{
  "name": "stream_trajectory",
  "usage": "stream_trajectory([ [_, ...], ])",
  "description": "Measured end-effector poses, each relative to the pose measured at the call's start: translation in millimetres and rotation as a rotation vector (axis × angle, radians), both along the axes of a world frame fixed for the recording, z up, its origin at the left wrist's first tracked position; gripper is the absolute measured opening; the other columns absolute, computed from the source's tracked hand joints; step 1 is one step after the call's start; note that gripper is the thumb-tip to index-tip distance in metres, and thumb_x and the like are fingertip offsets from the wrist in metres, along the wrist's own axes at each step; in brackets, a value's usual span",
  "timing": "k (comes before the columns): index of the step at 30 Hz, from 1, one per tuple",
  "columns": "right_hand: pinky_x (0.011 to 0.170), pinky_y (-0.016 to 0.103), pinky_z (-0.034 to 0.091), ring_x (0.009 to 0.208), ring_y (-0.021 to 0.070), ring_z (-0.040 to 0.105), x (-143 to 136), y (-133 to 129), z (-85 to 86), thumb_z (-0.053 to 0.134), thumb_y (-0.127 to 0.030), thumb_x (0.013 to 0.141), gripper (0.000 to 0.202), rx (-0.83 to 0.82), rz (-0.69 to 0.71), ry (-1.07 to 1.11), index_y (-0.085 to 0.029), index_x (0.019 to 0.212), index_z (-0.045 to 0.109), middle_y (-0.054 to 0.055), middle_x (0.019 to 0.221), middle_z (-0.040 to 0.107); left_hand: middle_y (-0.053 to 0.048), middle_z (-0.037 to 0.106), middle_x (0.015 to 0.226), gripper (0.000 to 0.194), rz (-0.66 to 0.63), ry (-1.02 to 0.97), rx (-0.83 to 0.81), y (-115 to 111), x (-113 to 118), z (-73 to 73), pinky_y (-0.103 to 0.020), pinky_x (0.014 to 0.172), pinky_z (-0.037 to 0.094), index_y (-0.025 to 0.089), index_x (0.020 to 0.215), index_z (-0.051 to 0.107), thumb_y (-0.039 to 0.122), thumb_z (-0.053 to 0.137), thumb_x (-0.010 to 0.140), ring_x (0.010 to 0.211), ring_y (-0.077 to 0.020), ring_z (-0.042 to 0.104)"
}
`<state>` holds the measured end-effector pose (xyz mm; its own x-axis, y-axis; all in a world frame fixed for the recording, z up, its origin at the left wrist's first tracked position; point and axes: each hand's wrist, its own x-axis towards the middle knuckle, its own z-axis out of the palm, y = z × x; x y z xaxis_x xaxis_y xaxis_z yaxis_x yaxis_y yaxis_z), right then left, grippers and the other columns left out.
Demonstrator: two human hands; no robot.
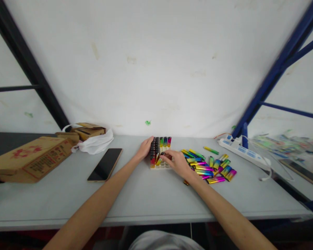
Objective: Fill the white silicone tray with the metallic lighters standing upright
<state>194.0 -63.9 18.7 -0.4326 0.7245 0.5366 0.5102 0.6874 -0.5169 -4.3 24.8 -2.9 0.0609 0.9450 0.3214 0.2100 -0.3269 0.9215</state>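
Note:
A pale tray (160, 167) with round holes stands on the table, its left side filled with rows of upright lighters (154, 147) with black tops and shiny coloured bodies. A few more lighters (165, 141) stand at its far right end. My left hand (145, 148) rests along the tray's left side, fingers stretched out against the lighters and partly hidden. Over the tray's near part, my right hand (176, 161) pinches one golden lighter (159, 160), tilted, by its dark top. Right of this hand lies a loose pile of metallic rainbow lighters (203, 167).
A phone (105, 165) lies left of my left arm. Farther left are a cardboard box (32, 158), a smaller opened carton (90, 131) and a white plastic bag (95, 143). At right sits a white power strip (243, 151) with cables, beside a blue metal frame (271, 66).

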Motion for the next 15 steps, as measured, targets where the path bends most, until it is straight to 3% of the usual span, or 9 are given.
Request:
stream_trajectory([
  [4,0.069,0.027,0.043,0.073,0.0177,0.061,-3.0,2.4,-1.7,0.051,-0.044,0.098,0.031,0.145,-0.054,-0.159,-0.018,0.090,0.065,0.006,0.082,0.068,-0.009,0.074,0.098,0.065,-0.001,-0.005,-0.012,-1.8,0.5,1.3,-0.036,0.095,0.044,0.014,0.088,0.069,0.072,0.042,0.084,0.095,-0.0259,0.062],
  [8,0.071,0.028,0.044,0.075,0.0175,0.061,-9.7,2.6,-4.7,0.051,-0.042,0.099,0.029,0.124,-0.085,-0.262,-0.017,0.092,0.065,0.006,0.085,0.068,-0.010,0.074,0.101,0.066,0.028,0.027,-0.028,0.1,-1.5,0.1,-0.036,0.097,0.044,0.014,0.091,0.070,0.072,0.041,0.084,0.099,-0.0270,0.062],
  [15,0.077,0.029,0.043,0.084,0.0188,0.062,-10.2,-1.0,-6.2,0.053,-0.045,0.098,0.032,0.116,-0.024,-0.376,-0.016,0.093,0.066,0.007,0.089,0.068,-0.010,0.074,0.099,0.066,0.030,0.037,-0.007,7.9,-4.8,-5.7,-0.037,0.099,0.044,0.013,0.090,0.070,0.073,0.042,0.084,0.098,-0.0263,0.063],
])
